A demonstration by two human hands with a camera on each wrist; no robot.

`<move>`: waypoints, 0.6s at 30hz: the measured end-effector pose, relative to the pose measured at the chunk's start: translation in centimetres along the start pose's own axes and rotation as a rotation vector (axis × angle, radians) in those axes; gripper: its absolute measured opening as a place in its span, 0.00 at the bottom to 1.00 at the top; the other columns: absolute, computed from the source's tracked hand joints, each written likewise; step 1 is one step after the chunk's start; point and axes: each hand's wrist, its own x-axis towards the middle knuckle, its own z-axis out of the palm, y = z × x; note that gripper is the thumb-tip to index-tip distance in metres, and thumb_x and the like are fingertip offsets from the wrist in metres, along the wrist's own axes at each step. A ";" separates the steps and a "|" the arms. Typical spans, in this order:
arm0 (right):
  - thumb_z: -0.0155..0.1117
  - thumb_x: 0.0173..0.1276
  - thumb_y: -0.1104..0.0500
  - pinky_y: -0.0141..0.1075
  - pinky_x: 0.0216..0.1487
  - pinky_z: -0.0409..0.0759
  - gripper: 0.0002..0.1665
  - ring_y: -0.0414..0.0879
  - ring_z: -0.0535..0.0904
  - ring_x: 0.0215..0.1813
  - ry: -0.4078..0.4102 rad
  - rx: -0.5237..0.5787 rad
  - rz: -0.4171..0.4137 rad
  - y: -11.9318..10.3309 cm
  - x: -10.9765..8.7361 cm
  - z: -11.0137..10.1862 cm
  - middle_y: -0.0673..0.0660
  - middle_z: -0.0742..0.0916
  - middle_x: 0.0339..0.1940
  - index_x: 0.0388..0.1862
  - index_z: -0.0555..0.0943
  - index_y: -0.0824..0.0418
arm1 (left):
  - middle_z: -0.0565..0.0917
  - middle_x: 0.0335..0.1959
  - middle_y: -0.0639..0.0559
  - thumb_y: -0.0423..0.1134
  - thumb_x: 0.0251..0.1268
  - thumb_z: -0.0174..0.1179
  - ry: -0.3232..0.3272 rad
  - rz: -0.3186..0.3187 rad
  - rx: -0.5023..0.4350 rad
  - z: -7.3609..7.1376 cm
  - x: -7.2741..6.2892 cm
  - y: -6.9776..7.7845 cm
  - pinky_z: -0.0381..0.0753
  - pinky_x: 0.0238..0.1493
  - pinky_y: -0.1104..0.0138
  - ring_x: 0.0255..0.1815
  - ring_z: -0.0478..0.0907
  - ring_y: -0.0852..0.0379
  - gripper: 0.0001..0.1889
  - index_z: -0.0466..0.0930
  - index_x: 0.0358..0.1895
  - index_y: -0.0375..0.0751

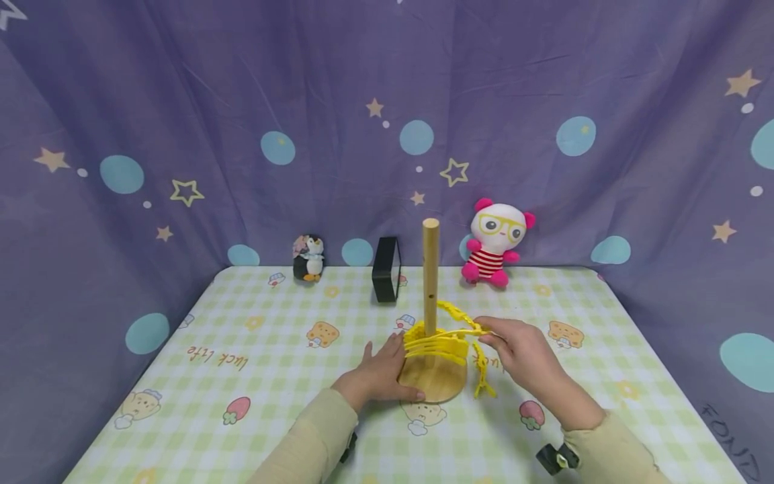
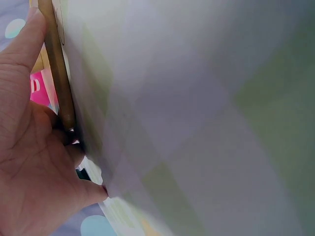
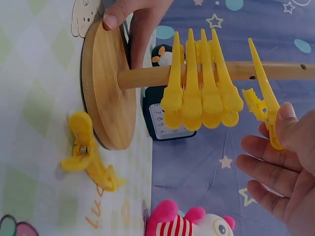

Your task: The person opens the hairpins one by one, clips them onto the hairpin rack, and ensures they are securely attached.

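A wooden stand has a round base (image 1: 432,386) and an upright post (image 1: 431,275). My left hand (image 1: 381,370) holds the base at its left edge, thumb on the near rim; the left wrist view shows its other fingers partly hidden. Several yellow clips (image 3: 199,93) sit in a row on the lower post, their long prongs across it. Between thumb and index finger, my right hand (image 3: 295,152) pinches another yellow clip (image 3: 269,115), its jaws spread beside the post. One more yellow spring clip (image 3: 83,142) lies on the table right of the base.
Behind the stand are a black-cased clock (image 1: 385,269), a penguin figure (image 1: 310,259) to the left and a pink-and-white plush toy (image 1: 492,245) to the right. A checked cloth (image 1: 290,383) covers the table; a purple curtain (image 1: 338,67) hangs behind.
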 end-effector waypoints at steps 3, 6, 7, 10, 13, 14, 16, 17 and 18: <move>0.70 0.60 0.65 0.48 0.47 0.82 0.17 0.52 0.85 0.47 0.000 -0.012 -0.054 -0.2 0.6 0.7 0.56 0.89 0.46 0.49 0.85 0.63 | 0.43 0.80 0.50 0.74 0.49 0.61 0.002 0.001 0.001 0.0 0.0 -0.1 0.35 0.73 0.42 0.80 0.38 0.52 0.60 0.43 0.80 0.48; 0.71 0.59 0.65 0.50 0.50 0.81 0.16 0.54 0.84 0.50 -0.002 -0.011 -0.097 -0.3 1.2 1.3 0.57 0.88 0.45 0.48 0.85 0.63 | 0.42 0.80 0.50 0.74 0.48 0.61 0.000 0.001 0.000 0.0 0.1 -0.1 0.35 0.73 0.41 0.80 0.39 0.52 0.60 0.42 0.80 0.49; 0.71 0.59 0.64 0.51 0.52 0.80 0.16 0.55 0.83 0.52 -0.011 -0.009 -0.099 -0.3 1.4 1.5 0.57 0.88 0.46 0.47 0.85 0.63 | 0.43 0.80 0.50 0.74 0.48 0.61 -0.001 0.000 0.000 0.0 0.1 0.0 0.35 0.73 0.41 0.80 0.39 0.52 0.60 0.43 0.80 0.49; 0.71 0.60 0.63 0.53 0.55 0.77 0.16 0.57 0.81 0.57 -0.047 -0.008 -0.084 -0.6 1.8 1.9 0.58 0.88 0.47 0.48 0.85 0.62 | 0.43 0.80 0.50 0.74 0.49 0.61 0.000 0.006 0.000 0.0 0.1 0.0 0.35 0.73 0.41 0.79 0.39 0.51 0.60 0.43 0.80 0.49; 0.70 0.60 0.62 0.54 0.57 0.76 0.16 0.57 0.80 0.58 -0.085 -0.013 -0.073 -0.8 2.1 2.4 0.58 0.88 0.49 0.48 0.85 0.62 | 0.44 0.80 0.49 0.74 0.49 0.61 0.005 0.016 0.004 0.0 0.0 0.0 0.36 0.72 0.40 0.79 0.40 0.51 0.59 0.45 0.79 0.49; 0.70 0.60 0.62 0.54 0.57 0.76 0.16 0.58 0.80 0.58 -0.092 -0.018 -0.074 -0.9 2.2 2.5 0.59 0.88 0.49 0.48 0.85 0.62 | 0.45 0.80 0.49 0.74 0.49 0.61 0.007 0.019 0.005 0.0 0.0 0.0 0.36 0.72 0.40 0.79 0.40 0.50 0.58 0.46 0.79 0.49; 0.70 0.60 0.62 0.54 0.57 0.76 0.17 0.58 0.80 0.58 -0.105 -0.017 -0.081 -0.9 2.3 2.8 0.59 0.87 0.50 0.49 0.85 0.62 | 0.45 0.80 0.49 0.74 0.49 0.62 0.012 0.022 0.006 0.0 0.0 0.0 0.37 0.72 0.40 0.79 0.40 0.50 0.58 0.47 0.79 0.50; 0.70 0.61 0.61 0.54 0.57 0.76 0.17 0.58 0.80 0.58 -0.116 -0.014 -0.081 -0.9 2.3 2.9 0.59 0.87 0.50 0.49 0.85 0.63 | 0.45 0.80 0.49 0.73 0.49 0.62 0.014 0.024 0.008 -0.1 0.0 0.0 0.37 0.72 0.39 0.79 0.40 0.50 0.57 0.47 0.79 0.50; 0.70 0.61 0.60 0.54 0.57 0.76 0.17 0.58 0.79 0.59 -0.129 -0.009 -0.077 -0.9 2.4 2.9 0.59 0.87 0.51 0.50 0.84 0.63 | 0.45 0.80 0.50 0.73 0.49 0.62 0.015 0.026 0.009 -0.1 0.0 0.0 0.37 0.72 0.39 0.79 0.40 0.50 0.57 0.48 0.79 0.51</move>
